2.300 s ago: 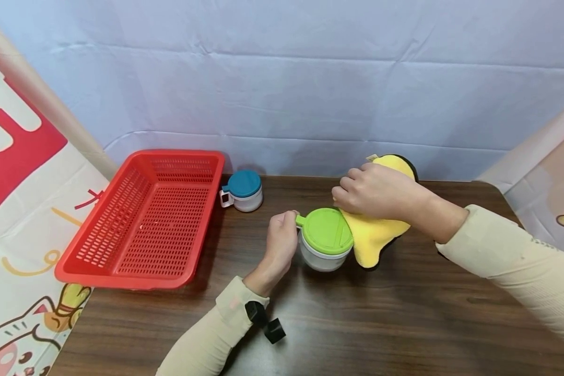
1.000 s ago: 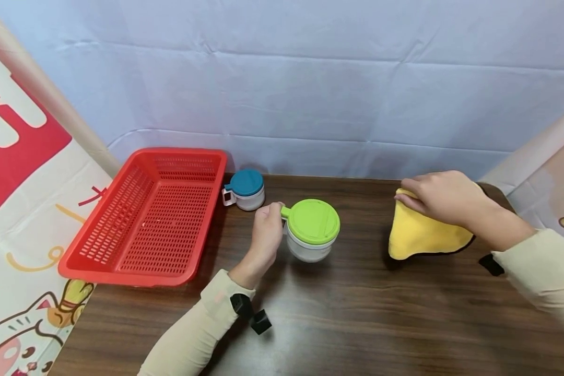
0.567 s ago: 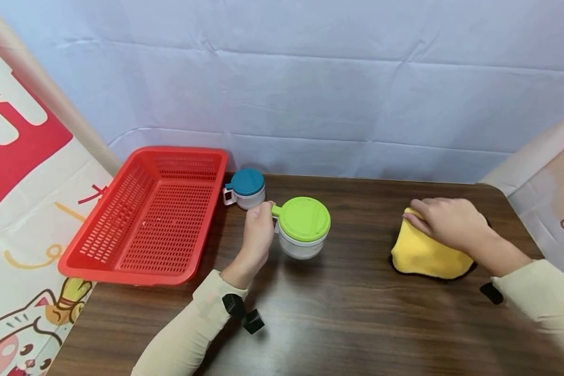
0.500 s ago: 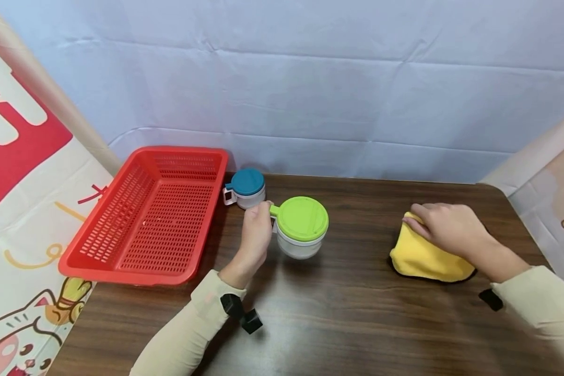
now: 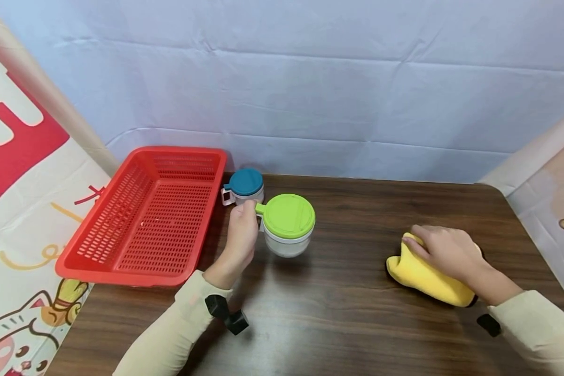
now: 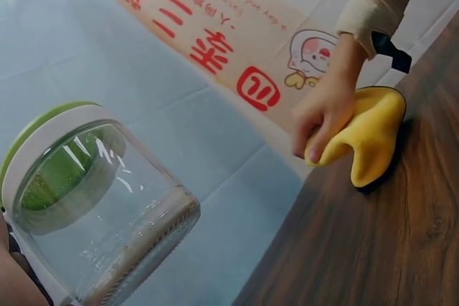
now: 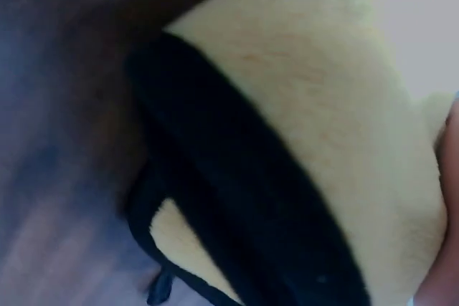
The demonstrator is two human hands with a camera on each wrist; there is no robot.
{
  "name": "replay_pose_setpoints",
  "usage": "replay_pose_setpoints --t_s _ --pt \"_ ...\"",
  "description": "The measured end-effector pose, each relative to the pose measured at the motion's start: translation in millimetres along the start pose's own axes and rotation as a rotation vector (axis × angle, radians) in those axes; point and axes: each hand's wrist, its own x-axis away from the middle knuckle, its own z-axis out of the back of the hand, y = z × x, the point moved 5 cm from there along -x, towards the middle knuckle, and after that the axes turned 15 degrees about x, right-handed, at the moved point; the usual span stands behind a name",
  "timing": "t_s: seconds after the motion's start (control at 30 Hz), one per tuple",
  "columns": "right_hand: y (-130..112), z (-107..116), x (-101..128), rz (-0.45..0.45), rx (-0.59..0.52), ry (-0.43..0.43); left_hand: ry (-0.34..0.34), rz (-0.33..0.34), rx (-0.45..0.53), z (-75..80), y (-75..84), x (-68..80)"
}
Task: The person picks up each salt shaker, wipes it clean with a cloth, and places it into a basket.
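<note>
My left hand (image 5: 242,230) grips the handle of a clear glass jar with a green lid (image 5: 287,222) and holds it just above the brown table (image 5: 348,324). The left wrist view shows the same jar (image 6: 93,198) close up, empty. At the right, my right hand (image 5: 444,249) lies on a bunched yellow cloth (image 5: 425,277) with black trim, fingers curled round its top edge. In the left wrist view the right hand (image 6: 326,109) clutches the cloth (image 6: 373,130). The right wrist view is filled by the cloth (image 7: 315,112).
A red perforated basket (image 5: 145,216) stands at the table's left end. A small jar with a teal lid (image 5: 244,187) sits between the basket and the green-lidded jar. A blue sheet hangs behind the table.
My right hand pulled the yellow cloth off the jar, carried it right and set it down nearer the front edge. The left hand shifted the green-lidded jar leftward toward the teal jar.
</note>
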Motion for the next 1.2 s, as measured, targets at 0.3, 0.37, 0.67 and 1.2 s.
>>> replay_pose_setpoints --t_s 0.3,0.37,0.67,1.2 --pt "-9.1 -11.5 11.7 0.021 0.012 0.074 0.032 0.015 0.002 18.3 12.6 1.7" --pt "-10.9 -12.1 13.6 0.017 0.019 0.098 0.049 0.025 -0.011 24.5 15.8 1.9" --pt "-17.2 -13.7 17.7 0.009 0.034 0.149 0.018 0.085 0.099 46.1 38.1 5.2" --pt "-24.6 -24.3 26.9 0.039 0.037 0.139 0.003 0.043 0.124 64.9 87.3 7.2"
